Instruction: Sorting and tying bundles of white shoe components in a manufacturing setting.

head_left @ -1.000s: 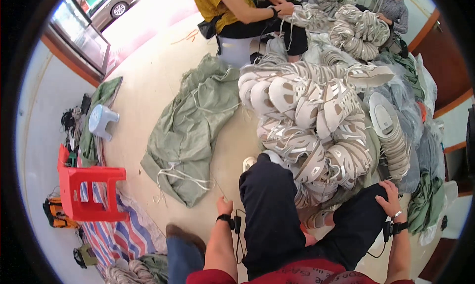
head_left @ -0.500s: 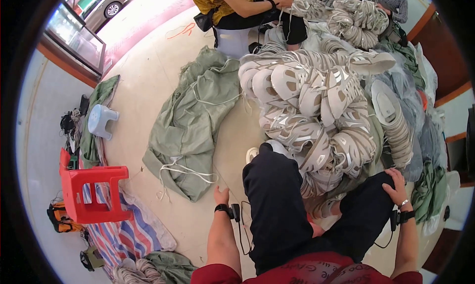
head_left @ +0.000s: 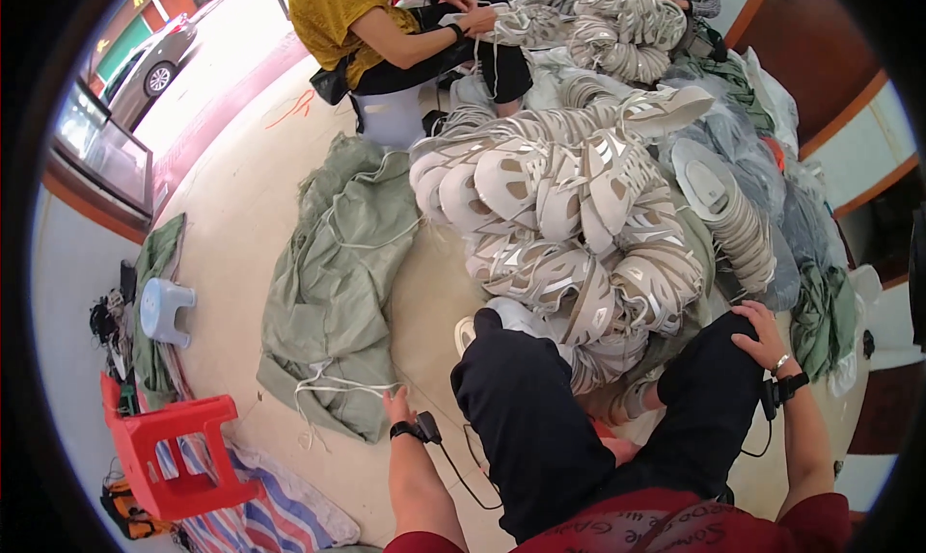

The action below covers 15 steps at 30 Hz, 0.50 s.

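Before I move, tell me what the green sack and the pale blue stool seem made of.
Green sack: dull cloth, judging by its soft folds; cotton or synthetic, I can't tell.
Pale blue stool: likely moulded plastic, smooth, with rounded edges and a slight sheen.

- Left hand (head_left: 397, 406): shifted from beside the green sack (head_left: 338, 312) to the end of its white cord (head_left: 349, 387); grip indistinct.
- Parked car (head_left: 149, 69), red stool (head_left: 174, 457): lower in the tilted view.
- Blue trouser leg: gone from view.
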Available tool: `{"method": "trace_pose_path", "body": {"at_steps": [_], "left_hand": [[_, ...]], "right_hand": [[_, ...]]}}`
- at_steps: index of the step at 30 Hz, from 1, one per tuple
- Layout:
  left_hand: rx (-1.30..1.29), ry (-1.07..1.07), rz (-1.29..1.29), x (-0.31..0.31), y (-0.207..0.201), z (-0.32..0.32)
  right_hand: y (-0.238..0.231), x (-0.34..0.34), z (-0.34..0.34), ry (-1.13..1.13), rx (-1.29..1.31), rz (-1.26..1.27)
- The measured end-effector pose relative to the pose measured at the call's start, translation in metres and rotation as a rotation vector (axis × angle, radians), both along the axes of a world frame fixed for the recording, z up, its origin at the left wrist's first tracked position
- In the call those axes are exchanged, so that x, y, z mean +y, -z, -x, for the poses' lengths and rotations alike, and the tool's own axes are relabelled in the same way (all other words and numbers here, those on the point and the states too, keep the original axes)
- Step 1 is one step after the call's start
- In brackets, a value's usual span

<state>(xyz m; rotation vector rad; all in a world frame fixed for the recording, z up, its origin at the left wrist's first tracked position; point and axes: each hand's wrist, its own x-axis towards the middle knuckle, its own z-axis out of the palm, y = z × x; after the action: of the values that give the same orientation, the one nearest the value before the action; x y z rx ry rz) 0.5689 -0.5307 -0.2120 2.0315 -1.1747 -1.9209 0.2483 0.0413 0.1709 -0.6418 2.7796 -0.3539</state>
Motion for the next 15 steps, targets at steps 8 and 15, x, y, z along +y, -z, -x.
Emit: {"method": "trace_pose_path", "body": {"at_steps": [8, 15], "left_hand": [[0.09, 0.009, -0.084, -0.032, 0.023, 0.016], [0.059, -0.111, -0.233, -0.057, 0.075, -0.001]], "right_hand": [[-0.009, -0.005, -0.002, 0.051, -0.026, 0.0], [-0.014, -0.008, -0.004, 0.081, -0.073, 0.015]]}}
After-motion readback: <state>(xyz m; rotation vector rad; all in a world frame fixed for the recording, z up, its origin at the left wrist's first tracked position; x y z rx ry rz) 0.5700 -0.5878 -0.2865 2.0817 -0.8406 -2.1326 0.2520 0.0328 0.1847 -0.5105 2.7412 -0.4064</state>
